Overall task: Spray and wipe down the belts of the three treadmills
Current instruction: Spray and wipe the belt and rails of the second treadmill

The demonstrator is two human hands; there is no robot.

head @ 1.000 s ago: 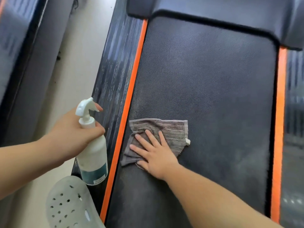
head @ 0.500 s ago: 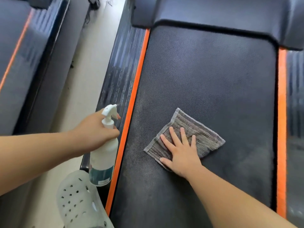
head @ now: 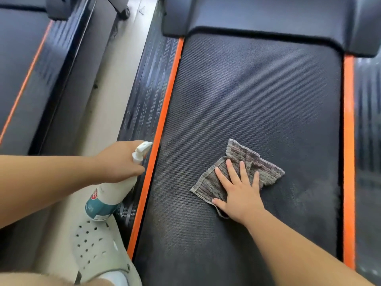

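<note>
A black treadmill belt (head: 257, 100) with orange side strips fills the middle of the view. On it lies a grey-brown cloth (head: 247, 159), and my right hand (head: 239, 190) presses flat on it with straight, spread fingers. My left hand (head: 117, 164) grips the neck of a white spray bottle (head: 109, 195) with a teal label. The bottle hangs over the treadmill's left side rail, its nozzle pointing toward the belt.
A second treadmill (head: 22, 69) stands at the left, across a strip of pale floor (head: 111, 79). My foot in a pale perforated clog (head: 97, 250) stands beside the left rail. The motor cover (head: 268, 13) closes the belt's far end.
My right hand has slid the cloth to the right, from the belt's left edge toward its middle. My left hand with the bottle has moved closer to the belt.
</note>
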